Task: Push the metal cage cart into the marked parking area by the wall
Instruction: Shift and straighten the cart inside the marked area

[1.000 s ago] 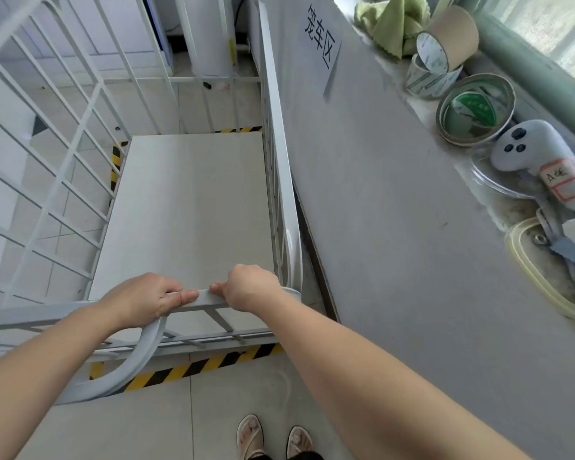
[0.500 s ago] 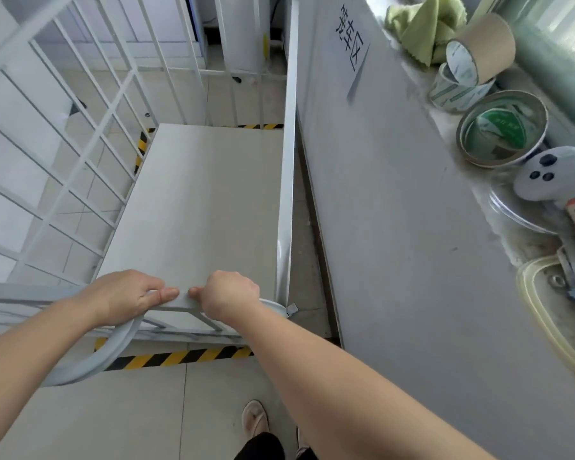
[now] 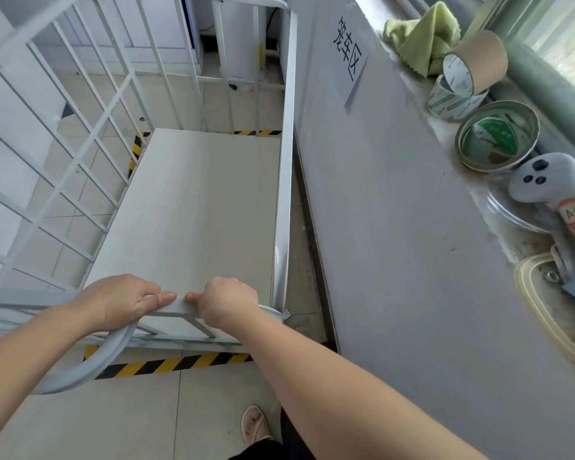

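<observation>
Metal cage cart (image 3: 193, 207): white barred sides, bare grey deck, nothing carried inside. It is stood on the tiled floor within yellow-black floor tape (image 3: 170, 363), its right side just beside the wall (image 3: 395, 227). The near top rail is gripped by both hands; the left hand (image 3: 123, 303) and the right hand (image 3: 229, 302) are clenched around it, thumbs nearly touching. A paper sign (image 3: 351, 61) is fixed to the wall. Tape rolls (image 3: 472, 71), a green cloth (image 3: 422, 38) and a white controller (image 3: 555, 190) are seen on the window ledge.
</observation>
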`<state>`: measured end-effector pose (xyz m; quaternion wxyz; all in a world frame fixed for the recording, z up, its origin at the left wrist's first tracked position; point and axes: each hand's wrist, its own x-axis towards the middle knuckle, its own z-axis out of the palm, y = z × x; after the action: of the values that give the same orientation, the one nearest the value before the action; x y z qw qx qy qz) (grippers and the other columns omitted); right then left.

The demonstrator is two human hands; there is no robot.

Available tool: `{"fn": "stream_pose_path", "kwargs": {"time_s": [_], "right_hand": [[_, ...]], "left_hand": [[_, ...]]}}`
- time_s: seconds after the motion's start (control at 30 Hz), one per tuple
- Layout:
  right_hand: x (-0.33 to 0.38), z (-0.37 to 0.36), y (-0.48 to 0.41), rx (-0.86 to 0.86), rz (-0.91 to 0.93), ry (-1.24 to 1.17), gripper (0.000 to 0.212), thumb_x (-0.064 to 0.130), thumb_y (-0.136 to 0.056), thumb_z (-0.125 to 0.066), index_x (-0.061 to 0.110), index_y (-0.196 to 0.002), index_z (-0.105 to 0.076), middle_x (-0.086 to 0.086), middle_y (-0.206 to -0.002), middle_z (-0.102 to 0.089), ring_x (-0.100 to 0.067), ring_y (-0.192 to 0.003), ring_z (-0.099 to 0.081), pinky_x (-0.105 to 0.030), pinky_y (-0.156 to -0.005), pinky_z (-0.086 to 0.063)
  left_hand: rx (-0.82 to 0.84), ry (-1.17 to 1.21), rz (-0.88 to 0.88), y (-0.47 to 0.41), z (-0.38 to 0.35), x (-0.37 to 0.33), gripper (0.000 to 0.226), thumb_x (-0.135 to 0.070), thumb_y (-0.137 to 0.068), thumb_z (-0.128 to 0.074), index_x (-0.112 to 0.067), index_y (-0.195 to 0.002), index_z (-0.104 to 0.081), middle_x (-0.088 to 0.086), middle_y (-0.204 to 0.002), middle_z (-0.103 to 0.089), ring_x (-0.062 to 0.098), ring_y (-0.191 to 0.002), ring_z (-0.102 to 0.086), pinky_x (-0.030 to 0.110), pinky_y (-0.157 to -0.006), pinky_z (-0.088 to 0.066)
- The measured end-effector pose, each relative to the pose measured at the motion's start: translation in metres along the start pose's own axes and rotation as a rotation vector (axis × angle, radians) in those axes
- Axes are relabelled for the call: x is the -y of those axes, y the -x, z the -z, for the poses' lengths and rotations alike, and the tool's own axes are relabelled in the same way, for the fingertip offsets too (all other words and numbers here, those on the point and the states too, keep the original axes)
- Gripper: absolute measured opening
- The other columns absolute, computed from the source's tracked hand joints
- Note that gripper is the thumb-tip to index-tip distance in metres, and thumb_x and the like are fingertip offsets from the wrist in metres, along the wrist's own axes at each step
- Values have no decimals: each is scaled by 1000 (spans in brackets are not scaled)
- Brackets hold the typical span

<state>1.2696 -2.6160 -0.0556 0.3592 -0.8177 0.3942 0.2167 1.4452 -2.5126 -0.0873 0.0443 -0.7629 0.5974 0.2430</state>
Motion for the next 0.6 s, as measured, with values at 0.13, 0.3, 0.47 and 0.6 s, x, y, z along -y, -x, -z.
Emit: {"fn": "stream_pose_path", "kwargs": {"time_s": [0.13, 0.3, 0.47, 0.6], "right_hand": [[0, 0, -1, -10, 15, 12, 41, 47, -99, -37, 11, -82, -49, -8, -81, -51, -28, -80, -51, -34, -69, -37], [-1, 2, -4, 10, 23, 13, 43, 46, -99, -38, 11, -75, -46, -6, -70, -46, -28, -79, -50, -33, -67, -37], [-1, 4, -8, 36, 41, 12, 40, 45, -99, -40, 10, -81, -49, -5, -69, -44, -27, -79, -50, -33, -68, -38], [-1, 5, -12, 39, 46, 26, 47, 46, -99, -39, 11, -69, -44, -6, -69, -45, -27, -77, -50, -33, -66, -38]], "left_hand": [[12, 2, -9, 0, 1, -2, 90, -96, -52, 6, -23, -58, -47, -1, -58, -55, 12, -56, -49, 28, -54, -33], [16, -13, -30, -2, 2, -2, 89, -96, -51, 7, -25, -57, -46, -3, -56, -51, 9, -54, -46, 26, -53, -32], [11, -20, -41, -5, 0, 3, 77, -90, -61, -1, -26, -54, -42, -3, -56, -50, 8, -54, -44, 27, -53, -30], [-14, -14, -46, -7, 0, 4, 77, -91, -61, 0, -27, -53, -41, -3, -54, -47, 7, -51, -42, 26, -53, -30]]}}
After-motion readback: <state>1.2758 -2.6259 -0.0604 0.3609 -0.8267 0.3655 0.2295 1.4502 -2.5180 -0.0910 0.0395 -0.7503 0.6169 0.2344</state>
